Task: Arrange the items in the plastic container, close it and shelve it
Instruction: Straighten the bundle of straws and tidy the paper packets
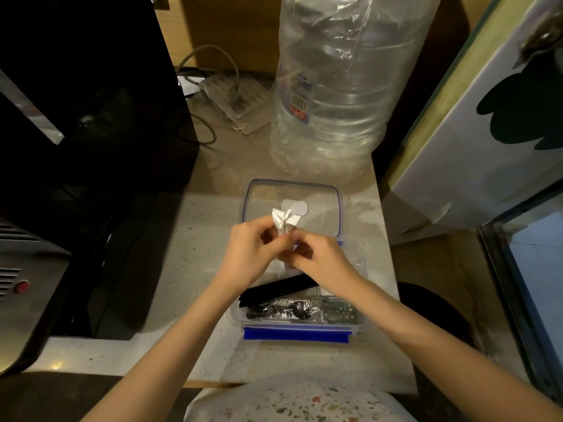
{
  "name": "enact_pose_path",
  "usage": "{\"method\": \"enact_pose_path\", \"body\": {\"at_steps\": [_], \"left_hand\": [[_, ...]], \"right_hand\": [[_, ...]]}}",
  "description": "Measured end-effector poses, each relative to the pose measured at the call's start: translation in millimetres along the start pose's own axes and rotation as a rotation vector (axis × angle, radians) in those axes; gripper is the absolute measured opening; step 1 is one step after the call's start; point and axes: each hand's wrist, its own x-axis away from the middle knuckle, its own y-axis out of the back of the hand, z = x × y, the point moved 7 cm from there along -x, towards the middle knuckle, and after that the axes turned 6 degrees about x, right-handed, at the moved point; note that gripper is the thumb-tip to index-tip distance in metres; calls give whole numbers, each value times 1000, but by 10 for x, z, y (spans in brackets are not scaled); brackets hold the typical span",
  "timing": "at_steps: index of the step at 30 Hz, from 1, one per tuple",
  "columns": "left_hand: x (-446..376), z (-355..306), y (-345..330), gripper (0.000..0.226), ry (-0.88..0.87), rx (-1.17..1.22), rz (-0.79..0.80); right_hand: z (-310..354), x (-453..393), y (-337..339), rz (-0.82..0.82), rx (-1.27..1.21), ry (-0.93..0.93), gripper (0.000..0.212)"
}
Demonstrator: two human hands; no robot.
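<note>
Both hands meet above the open plastic container [300, 322], which sits on the pale speckled counter [195, 239] at centre. The left hand [248, 254] and right hand [320, 263] pinch a small white wrapped packet [285, 222] between their fingertips (fingers curled closed on it). Inside the container lie a black flat bundle [274, 292], black pieces in clear wrap [283, 310] and a dark printed card [339, 310]. The clear lid [294, 205] rests at 12 o'clock, touching the container; beyond it stands a large clear water bottle [344, 95].
</note>
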Motion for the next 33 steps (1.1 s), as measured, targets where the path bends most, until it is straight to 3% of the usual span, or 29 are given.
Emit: {"method": "enact_pose_path", "body": {"at_steps": [5, 7, 9, 15, 20, 22, 24, 26, 29, 31, 33], "left_hand": [[33, 38, 22, 3, 47, 292, 73], [55, 116, 28, 18, 79, 342, 104], [77, 186, 52, 35, 102, 365, 128], [143, 243, 24, 11, 177, 443, 182], [120, 219, 51, 18, 252, 329, 264], [115, 173, 64, 24, 258, 195, 365], [112, 145, 95, 35, 189, -139, 424], [113, 34, 144, 39, 38, -456, 343], [166, -114, 31, 23, -203, -642, 268], [189, -52, -129, 23, -192, -741, 305], [185, 132, -260, 26, -60, -880, 377]], "right_hand": [[13, -11, 109, -63, 104, 65, 26], [50, 9, 94, -57, 216, 126, 24], [77, 35, 51, -50, 295, 185, 16], [48, 53, -2, -81, 326, 241, 11], [16, 63, 31, -115, 441, 291, 6], [-32, 60, 30, -122, 522, 294, 8], [-74, 65, 10, -111, 614, 307, 10], [-120, 60, -46, -67, 726, 309, 14], [-157, 53, -181, 26, 870, 276, 16], [-164, 41, -236, 61, 931, 238, 16], [-166, 29, -262, 81, 971, 200, 19]]}}
